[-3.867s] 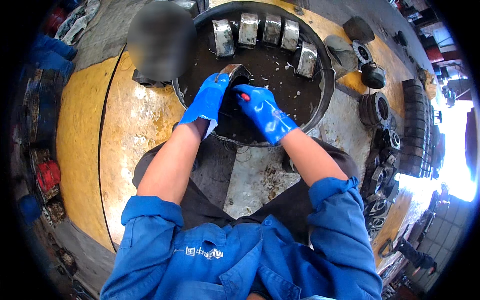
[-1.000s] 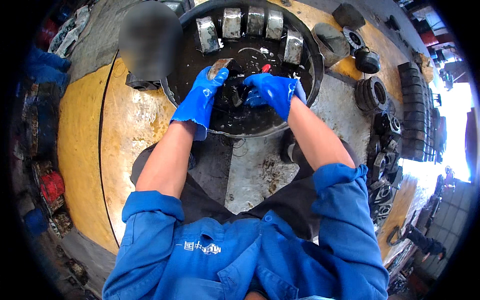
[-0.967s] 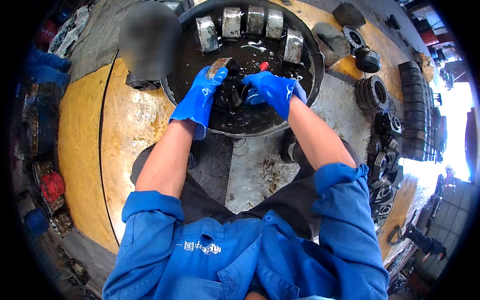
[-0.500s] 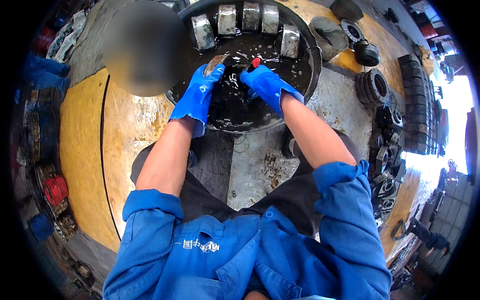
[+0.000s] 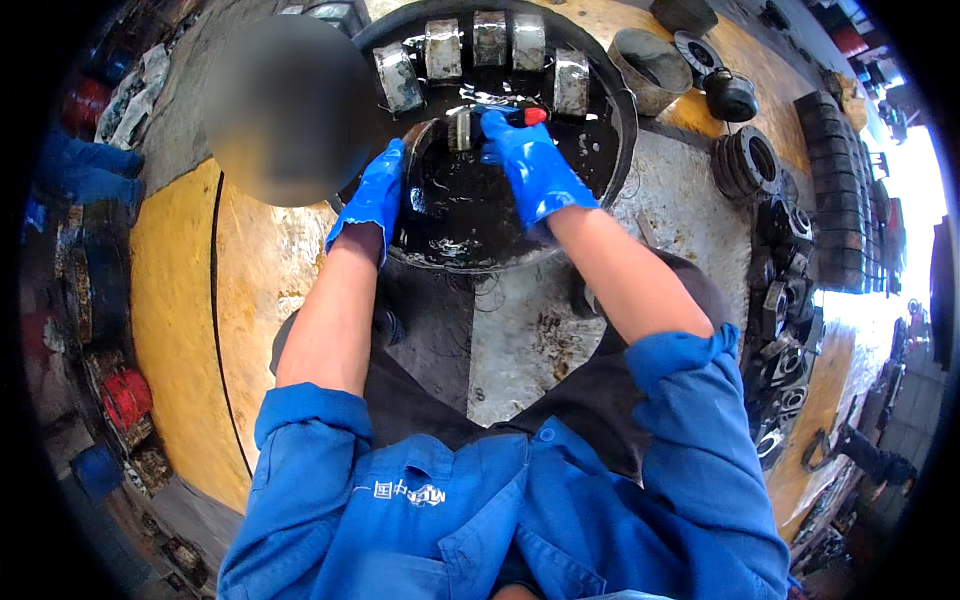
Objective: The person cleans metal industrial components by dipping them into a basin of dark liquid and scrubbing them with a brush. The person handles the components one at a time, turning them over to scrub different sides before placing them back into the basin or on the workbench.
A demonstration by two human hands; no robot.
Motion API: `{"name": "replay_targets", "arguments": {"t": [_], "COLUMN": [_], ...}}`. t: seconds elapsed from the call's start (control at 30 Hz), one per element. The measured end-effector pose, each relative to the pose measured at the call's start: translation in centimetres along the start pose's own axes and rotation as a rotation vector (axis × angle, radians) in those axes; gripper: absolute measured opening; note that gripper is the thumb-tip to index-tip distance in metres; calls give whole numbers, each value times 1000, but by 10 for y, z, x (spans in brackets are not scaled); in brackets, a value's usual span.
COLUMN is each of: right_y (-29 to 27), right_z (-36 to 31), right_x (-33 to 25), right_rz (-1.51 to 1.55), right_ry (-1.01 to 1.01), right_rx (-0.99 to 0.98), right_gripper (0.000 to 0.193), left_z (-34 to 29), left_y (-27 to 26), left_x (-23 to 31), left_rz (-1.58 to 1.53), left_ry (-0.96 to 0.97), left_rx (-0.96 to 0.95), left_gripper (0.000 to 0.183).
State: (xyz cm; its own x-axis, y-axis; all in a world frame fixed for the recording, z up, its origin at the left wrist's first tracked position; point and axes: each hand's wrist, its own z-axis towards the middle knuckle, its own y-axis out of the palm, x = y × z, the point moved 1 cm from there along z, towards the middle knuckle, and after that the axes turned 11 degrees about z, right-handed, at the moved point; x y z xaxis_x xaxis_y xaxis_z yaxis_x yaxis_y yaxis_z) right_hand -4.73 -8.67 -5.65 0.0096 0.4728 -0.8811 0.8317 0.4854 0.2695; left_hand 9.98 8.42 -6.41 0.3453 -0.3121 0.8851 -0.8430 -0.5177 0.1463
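Observation:
A wide round black tub (image 5: 625,150) of dark liquid lies in front of me. My left hand (image 5: 372,195), in a blue rubber glove, is closed on the edge of a curved metal piece (image 5: 418,150) at the tub's left side. My gloved right hand (image 5: 535,170) grips a brush with a red-tipped handle (image 5: 534,116). The brush's metal band (image 5: 460,130) points left, close to the curved piece; its bristles are hard to make out. Several thick metal blocks (image 5: 443,50) stand along the tub's far side.
A grey bucket (image 5: 650,75), a black pot (image 5: 732,97) and stacked metal rings (image 5: 745,165) stand to the right. Beyond them are black ribbed parts (image 5: 832,200). A yellow board (image 5: 175,330) lies at left. A blurred round patch hides the area left of the tub.
My right hand has turned, bringing the brush to lie sideways across the tub, farther from me. My left hand has shifted slightly left and nearer, exposing more of the curved piece.

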Motion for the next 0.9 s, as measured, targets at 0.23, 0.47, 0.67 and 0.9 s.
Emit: {"name": "replay_targets", "arguments": {"t": [0.23, 0.47, 0.67, 0.9], "right_y": [47, 6, -42, -25], "right_z": [-49, -104, -58, 1], "right_x": [22, 10, 19, 15], "right_rz": [-20, -583, -740, -552], "right_ry": [-214, -177, -299, -277], "right_rx": [-296, -488, -289, -11], "right_gripper": [20, 27, 23, 25], "left_z": [-40, -46, -44, -34], "left_y": [8, 5, 25, 32], "left_x": [24, 25, 33, 24], "left_rz": [389, 545, 296, -164], "left_ry": [-3, -84, -19, -147], "left_rx": [205, 269, 204, 108], "left_gripper": [49, 60, 59, 57]}}
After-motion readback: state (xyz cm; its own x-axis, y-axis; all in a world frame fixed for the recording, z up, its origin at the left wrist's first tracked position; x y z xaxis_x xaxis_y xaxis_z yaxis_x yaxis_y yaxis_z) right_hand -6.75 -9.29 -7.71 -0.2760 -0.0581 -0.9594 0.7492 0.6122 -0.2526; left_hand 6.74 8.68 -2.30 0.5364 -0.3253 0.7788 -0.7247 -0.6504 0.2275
